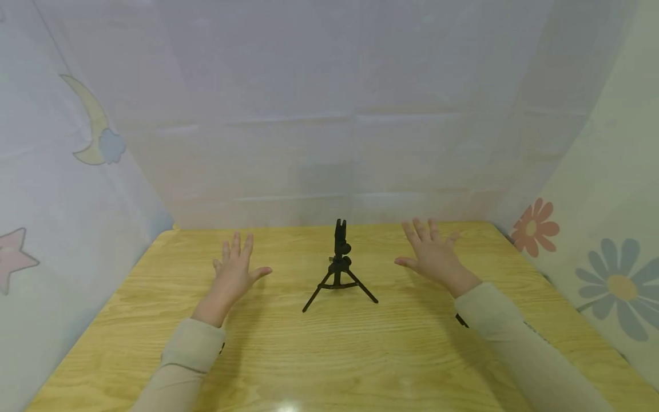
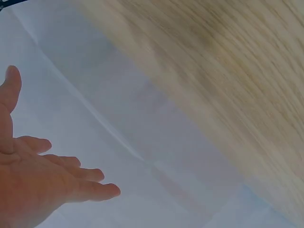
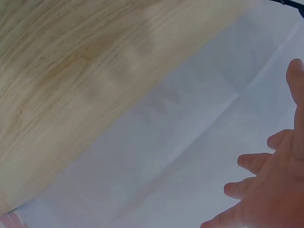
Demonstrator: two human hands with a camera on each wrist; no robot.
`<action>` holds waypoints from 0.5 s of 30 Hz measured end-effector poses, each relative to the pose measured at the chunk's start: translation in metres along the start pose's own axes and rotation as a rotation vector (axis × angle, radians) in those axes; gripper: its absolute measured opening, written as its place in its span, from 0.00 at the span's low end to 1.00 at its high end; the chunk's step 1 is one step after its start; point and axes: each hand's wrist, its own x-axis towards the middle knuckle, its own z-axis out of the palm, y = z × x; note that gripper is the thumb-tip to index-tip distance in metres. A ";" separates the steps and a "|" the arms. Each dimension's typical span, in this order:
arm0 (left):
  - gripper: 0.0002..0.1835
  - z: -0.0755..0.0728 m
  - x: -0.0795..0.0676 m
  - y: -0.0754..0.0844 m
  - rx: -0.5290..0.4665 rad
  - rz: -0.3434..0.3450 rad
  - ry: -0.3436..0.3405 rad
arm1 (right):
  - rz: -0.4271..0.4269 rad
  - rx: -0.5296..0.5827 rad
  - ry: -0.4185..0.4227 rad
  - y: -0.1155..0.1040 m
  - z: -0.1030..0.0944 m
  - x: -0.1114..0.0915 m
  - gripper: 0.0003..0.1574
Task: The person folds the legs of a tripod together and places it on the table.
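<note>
A small black tripod stand (image 1: 338, 266) stands upright on the wooden table, legs spread, with a forked clamp-like top. To its left my left hand (image 1: 233, 277) is held with fingers spread and thumb pointing toward the stand, touching nothing. On the other side my right hand (image 1: 435, 257) is spread in the same way, apart from the stand and holding nothing. Both wrist views show the left hand (image 2: 42, 185) and the right hand (image 3: 270, 190) with extended fingers. Only a dark bit of the stand shows at the upper corner of each wrist view.
The wood-grain table (image 1: 319, 355) ends at a pale hanging sheet (image 1: 329, 143) at the back. Side sheets carry a moon (image 1: 92, 123), a pink star (image 1: 15, 257), a red flower (image 1: 535, 228) and a blue flower (image 1: 622, 288).
</note>
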 end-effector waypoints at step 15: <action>0.48 -0.005 -0.005 0.019 -0.092 0.115 0.017 | -0.041 -0.056 0.079 -0.009 0.005 -0.007 0.52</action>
